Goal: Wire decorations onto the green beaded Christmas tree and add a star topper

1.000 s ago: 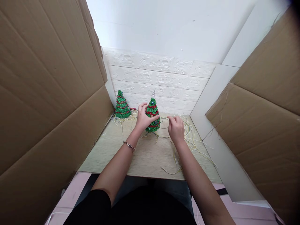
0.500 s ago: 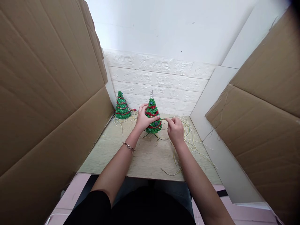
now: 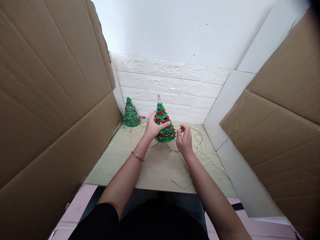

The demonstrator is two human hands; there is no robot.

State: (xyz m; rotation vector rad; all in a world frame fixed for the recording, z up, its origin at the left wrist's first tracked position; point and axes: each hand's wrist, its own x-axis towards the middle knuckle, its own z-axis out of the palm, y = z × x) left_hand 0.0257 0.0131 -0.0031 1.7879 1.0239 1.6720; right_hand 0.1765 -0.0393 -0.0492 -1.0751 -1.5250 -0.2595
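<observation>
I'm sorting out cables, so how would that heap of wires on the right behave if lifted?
The wires are probably floppy with some spring, since they lie in loose curves. They look thin, so likely light. Lifting one might drag others along, because many strands cross beside the right hand.

We are facing a white brick-patterned wall point(image 3: 167, 80) behind a pale wood-grained tabletop point(image 3: 150, 170). A green conical bauble-hung tree point(image 3: 166, 136) is leaning between our left hand point(image 3: 152, 128) and right hand point(image 3: 184, 141); a green conical glittery tree point(image 3: 131, 116) is standing farther left, and thin yellow-white wires point(image 3: 200, 143) are lying right.
</observation>
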